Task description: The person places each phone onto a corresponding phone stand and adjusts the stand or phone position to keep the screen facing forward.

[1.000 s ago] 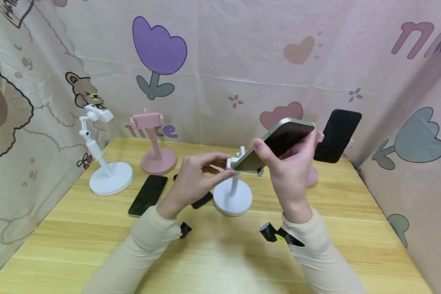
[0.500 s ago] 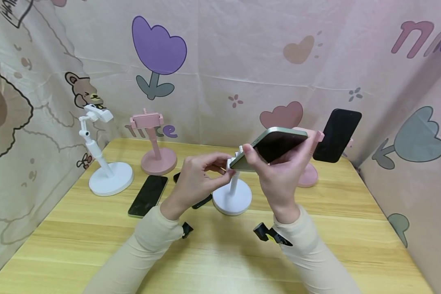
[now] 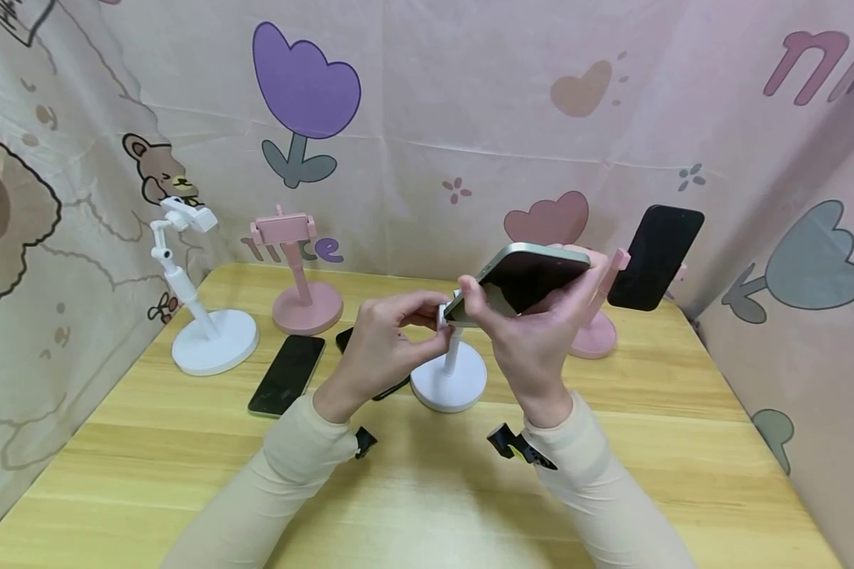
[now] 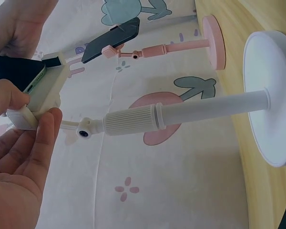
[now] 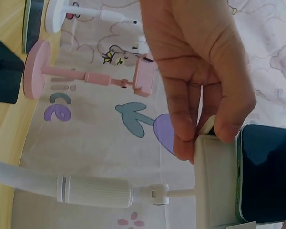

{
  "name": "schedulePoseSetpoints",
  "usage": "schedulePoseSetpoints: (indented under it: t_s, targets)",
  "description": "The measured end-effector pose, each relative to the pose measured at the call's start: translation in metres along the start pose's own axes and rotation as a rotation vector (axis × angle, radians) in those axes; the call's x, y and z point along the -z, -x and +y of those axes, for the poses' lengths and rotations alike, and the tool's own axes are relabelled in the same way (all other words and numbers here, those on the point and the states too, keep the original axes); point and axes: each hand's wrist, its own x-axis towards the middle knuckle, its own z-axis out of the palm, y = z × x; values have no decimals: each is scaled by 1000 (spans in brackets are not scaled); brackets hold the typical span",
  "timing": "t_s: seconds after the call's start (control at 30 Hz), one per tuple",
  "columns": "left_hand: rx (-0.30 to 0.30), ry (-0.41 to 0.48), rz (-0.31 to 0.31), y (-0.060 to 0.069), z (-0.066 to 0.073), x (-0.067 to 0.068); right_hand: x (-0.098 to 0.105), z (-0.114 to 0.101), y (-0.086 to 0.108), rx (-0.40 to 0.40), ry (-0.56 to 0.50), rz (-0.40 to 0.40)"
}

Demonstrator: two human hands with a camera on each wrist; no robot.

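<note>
A white phone stand [image 3: 450, 381] stands upright in the middle of the table. My left hand [image 3: 391, 340] pinches the left end of its clamp [image 4: 46, 93] between thumb and fingers. My right hand [image 3: 537, 340] holds a green-edged phone [image 3: 537, 278], thumb along the near edge and the other fingers mostly hidden behind it. In the right wrist view, the phone's lower edge lies at the face of the white clamp [image 5: 217, 183]; how firmly it is seated I cannot tell. The stand's ribbed collar [image 4: 133, 119] shows below the clamp.
At the back left stand another white stand [image 3: 215, 343] and a pink stand [image 3: 307, 309]. A pink stand [image 3: 595, 336] on the right carries a black phone [image 3: 656, 257]. One phone [image 3: 287, 375] lies flat left of my forearm; another dark phone [image 3: 344, 338] is partly behind my left hand.
My right hand has moved left and slightly down with the phone, bringing it closer over the white clamp. The left hand keeps its pinch and has barely shifted.
</note>
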Motion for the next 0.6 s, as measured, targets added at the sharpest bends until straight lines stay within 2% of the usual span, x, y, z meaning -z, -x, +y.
schedulePoseSetpoints:
  t_s: [0.13,0.37,0.6]
  targets:
    - [-4,-4,-6,-1,1,0,0,0,-1,0,-1,-25]
    - [1,-21,-20,-1,1,1,-2,-2,-1,-72,-266,-90]
    - [12,-32,-41,-1,3,4,-2,0,0,-75,-309,-151]
